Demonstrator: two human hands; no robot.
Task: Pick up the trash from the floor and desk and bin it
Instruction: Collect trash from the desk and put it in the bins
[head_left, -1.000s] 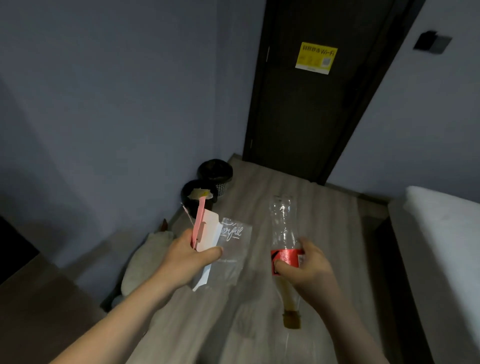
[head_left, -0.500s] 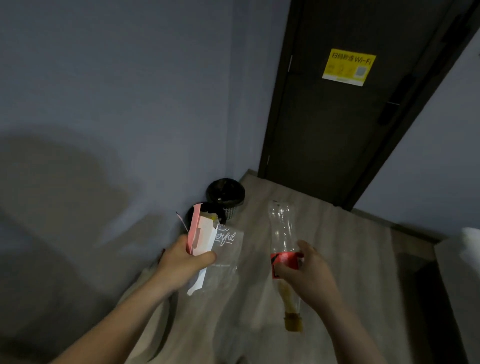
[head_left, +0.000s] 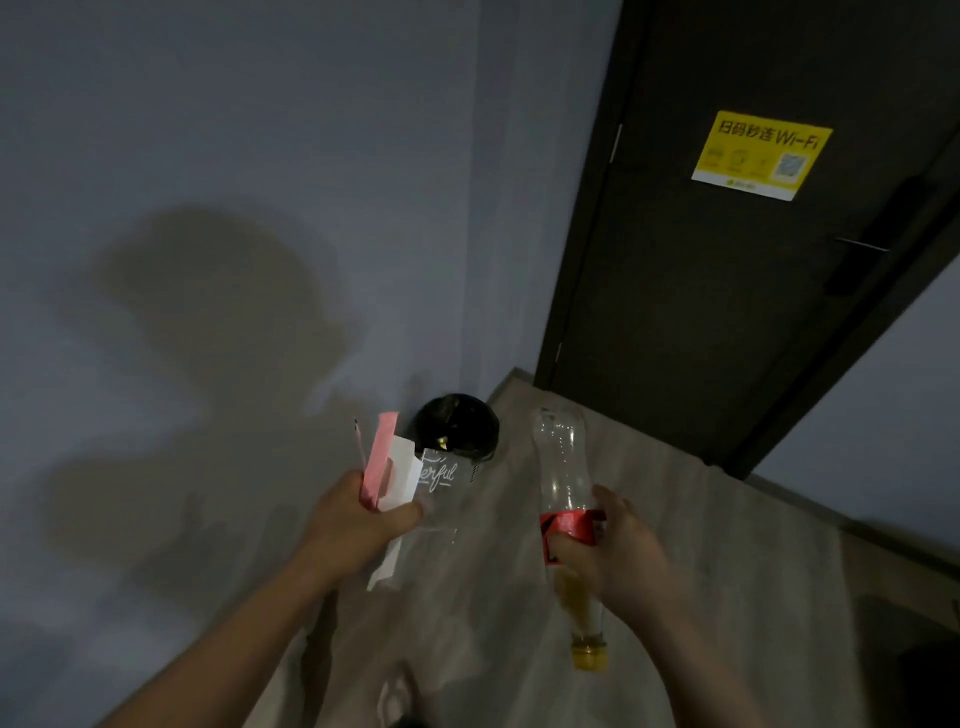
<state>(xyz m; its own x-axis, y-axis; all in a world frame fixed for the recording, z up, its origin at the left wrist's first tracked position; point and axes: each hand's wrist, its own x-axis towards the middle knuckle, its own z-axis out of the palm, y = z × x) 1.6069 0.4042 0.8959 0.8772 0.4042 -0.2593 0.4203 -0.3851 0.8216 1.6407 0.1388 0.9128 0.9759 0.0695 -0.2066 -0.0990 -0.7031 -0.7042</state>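
Noted grey wood-grain floor (head_left: 727, 519), dimly lit, running from the bottom edge up to the dark door (head_left: 727, 322) and the blue-grey wall (head_left: 260, 208). Logged standing directly on it, against the wall near the door-side corner: one round black bin (head_left: 457, 428), upright, contents not readable. Also recorded on the boards at the bottom edge: a pale blurred shape (head_left: 395, 696), possibly a foot.

I see dim light here; a blue-grey wall (head_left: 234, 156) fills the left, with soft shadows across it; at the corner stands a dark door (head_left: 701, 312); a yellow Wi-Fi sticker (head_left: 761, 155) sits high on it, a slim handle (head_left: 860, 244) lower down; pale wood-grain floor (head_left: 727, 545) runs beneath; another wall (head_left: 893, 441) rises at right.
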